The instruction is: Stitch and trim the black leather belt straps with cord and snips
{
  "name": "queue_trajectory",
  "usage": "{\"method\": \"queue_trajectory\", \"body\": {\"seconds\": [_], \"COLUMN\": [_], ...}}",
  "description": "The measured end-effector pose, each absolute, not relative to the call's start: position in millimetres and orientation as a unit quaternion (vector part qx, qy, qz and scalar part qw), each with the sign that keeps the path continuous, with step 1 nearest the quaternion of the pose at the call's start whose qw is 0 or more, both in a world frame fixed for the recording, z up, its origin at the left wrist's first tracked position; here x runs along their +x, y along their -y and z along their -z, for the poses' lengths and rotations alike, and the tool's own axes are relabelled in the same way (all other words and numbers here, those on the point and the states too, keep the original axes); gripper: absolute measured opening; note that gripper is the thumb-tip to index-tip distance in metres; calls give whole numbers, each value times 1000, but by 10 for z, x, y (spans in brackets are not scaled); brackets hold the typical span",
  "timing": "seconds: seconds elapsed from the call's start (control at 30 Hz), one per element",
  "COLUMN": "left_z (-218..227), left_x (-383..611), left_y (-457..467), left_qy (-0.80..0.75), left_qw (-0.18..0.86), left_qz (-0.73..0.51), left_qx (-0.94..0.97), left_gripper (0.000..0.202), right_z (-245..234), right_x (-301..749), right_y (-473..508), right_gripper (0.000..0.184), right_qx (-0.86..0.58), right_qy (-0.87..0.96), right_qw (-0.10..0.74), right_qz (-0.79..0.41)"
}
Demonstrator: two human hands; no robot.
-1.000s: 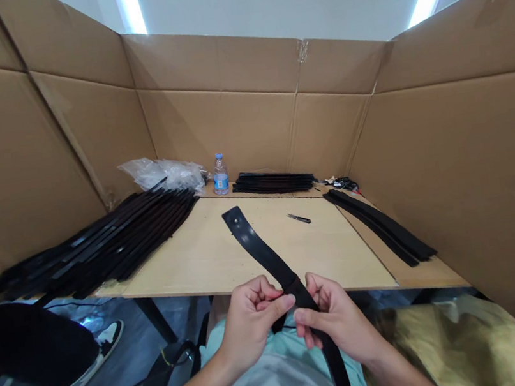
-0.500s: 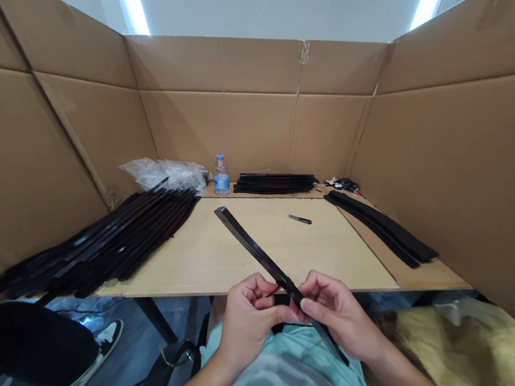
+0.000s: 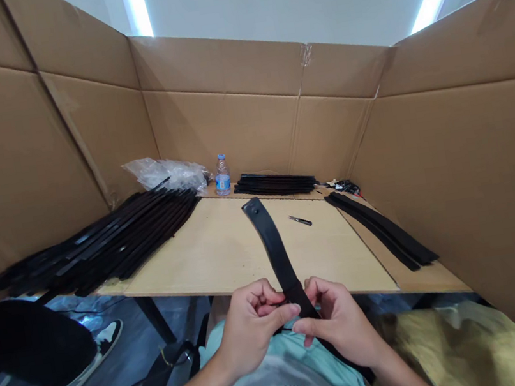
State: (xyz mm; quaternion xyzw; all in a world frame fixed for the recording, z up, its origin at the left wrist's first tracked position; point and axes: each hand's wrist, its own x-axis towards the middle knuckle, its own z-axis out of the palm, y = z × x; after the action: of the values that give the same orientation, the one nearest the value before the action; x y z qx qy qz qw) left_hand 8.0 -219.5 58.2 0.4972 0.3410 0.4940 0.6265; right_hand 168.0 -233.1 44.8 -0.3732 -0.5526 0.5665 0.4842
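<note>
A long, slightly curved black strip (image 3: 272, 245) stands tilted in front of me, over my lap, its far end leaning away over the table edge. That end is rounded and has a small hole or stud; lower down, a dull dark sleeve or band wraps the strip. My left hand (image 3: 251, 319) pinches it from the left with thumb and fingers at the band. From the right, my right hand (image 3: 337, 316) grips it just below, thumb across the front. The strip's lower part runs behind my right wrist, partly hidden.
The table (image 3: 188, 248) bears a big pile of black strips (image 3: 114, 240) at left, a back stack (image 3: 275, 182) and wider black pieces (image 3: 381, 226) at right. Small snips (image 3: 300, 220), a water bottle (image 3: 222, 179) and plastic bags (image 3: 170, 175) lie about. Cardboard walls (image 3: 227, 120) surround it. A person's leg (image 3: 42, 341) is at left.
The strip has turned in my hands, from edge-on to its broad face toward me. Its far end has swung right and stands more upright. Both hands stay closed on it.
</note>
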Motion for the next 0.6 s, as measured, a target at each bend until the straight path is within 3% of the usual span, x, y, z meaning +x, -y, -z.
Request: {"method": "queue_trajectory", "body": {"seconds": [0.13,0.3,0.5,0.6], "left_z": [-569,-591,-579,-570], "left_x": [89,72,78,103], "left_y": [2195,2174,2146,2151], "left_qy": [-331,-311,-325,-325], "left_qw": [634,636,637,661], "left_qz": [-485,-502,-520,-510], "left_qx": [503,497,466,445], "left_gripper": [40,38,34,33], "right_z": [-432,-509,-516,-479], "right_x": [1689,1724,1727,1724], "right_y": [2355,2380,2360,2345], "right_gripper": [47,32,28,39], "right_qx": [-388,-342,-314,-347], "right_qy": [584,610,581,571], "right_qw": [478,472,511,514], "right_qz": [-529,-537,-549,-539]}}
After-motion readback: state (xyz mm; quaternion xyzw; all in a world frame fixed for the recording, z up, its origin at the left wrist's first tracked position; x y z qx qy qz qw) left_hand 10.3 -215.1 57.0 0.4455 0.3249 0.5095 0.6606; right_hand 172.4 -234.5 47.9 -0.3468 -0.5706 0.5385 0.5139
